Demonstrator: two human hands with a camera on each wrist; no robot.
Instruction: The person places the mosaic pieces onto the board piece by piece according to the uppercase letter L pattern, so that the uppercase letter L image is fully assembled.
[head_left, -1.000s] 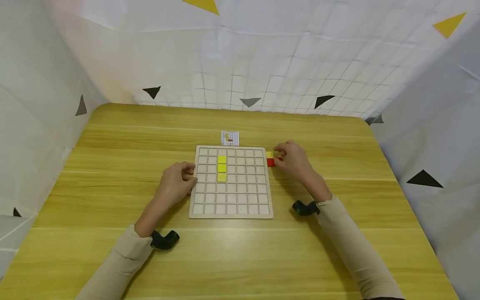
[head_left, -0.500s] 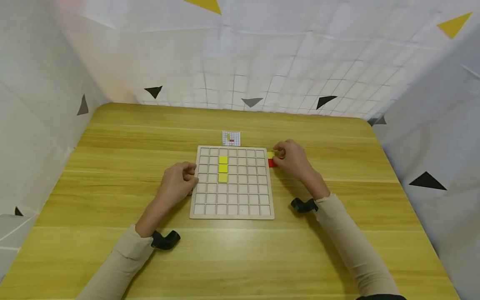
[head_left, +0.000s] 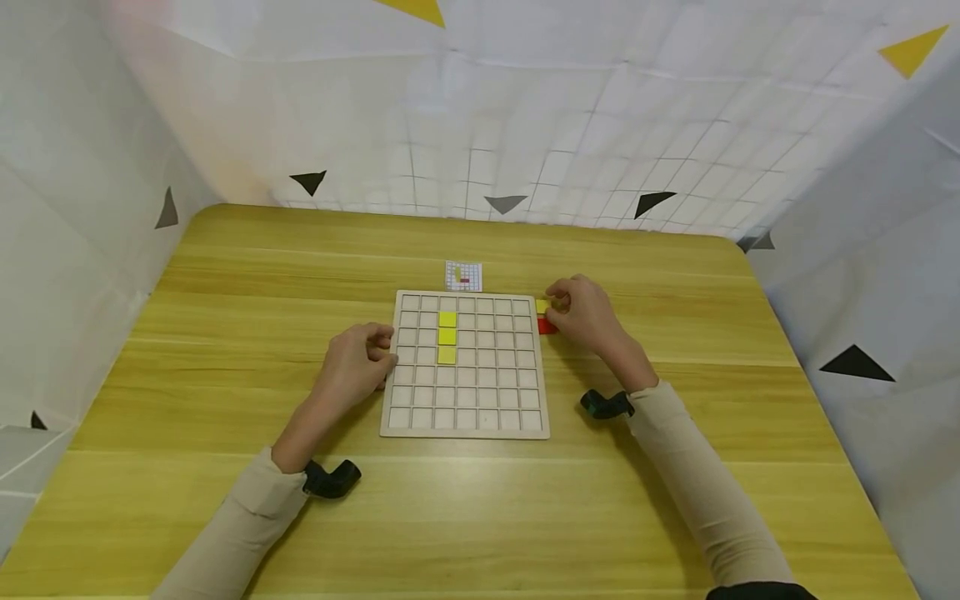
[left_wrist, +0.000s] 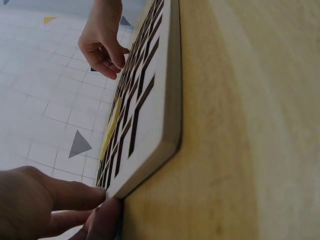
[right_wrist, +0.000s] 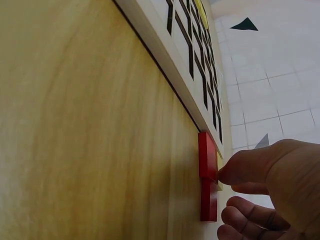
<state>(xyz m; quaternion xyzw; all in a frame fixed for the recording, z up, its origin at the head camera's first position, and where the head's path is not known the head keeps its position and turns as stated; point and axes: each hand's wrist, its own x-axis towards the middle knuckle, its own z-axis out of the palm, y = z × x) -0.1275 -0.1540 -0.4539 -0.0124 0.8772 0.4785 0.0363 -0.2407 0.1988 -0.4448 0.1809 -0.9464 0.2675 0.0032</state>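
Two red, flat-sided block tiles (right_wrist: 208, 156) show in a row in your right wrist view; from the head camera you see just one red patch, with your right hand (head_left: 587, 315) covering the rest. Beside them, a small flat yellow tile (head_left: 542, 306) lies near the right edge of the pale wooden grid board (head_left: 465, 432), partly hidden by your fingers. Your right thumb tip is at these pieces, but whether you pinch one or merely touch it cannot be told.

Your left hand (head_left: 351, 360) grasps the board's left edge with thumb and finger, seen up close from the left wrist, where the hand is cut off at the frame. That low angle squeezes the three yellow square tiles (head_left: 447, 337), set in the third column, into a thin strip.

The board lies between your hands on the wood-grain tabletop (head_left: 480, 508). Only the head view clearly shows you the small white paper card (head_left: 463, 276) beyond it, its printed detail tiny.
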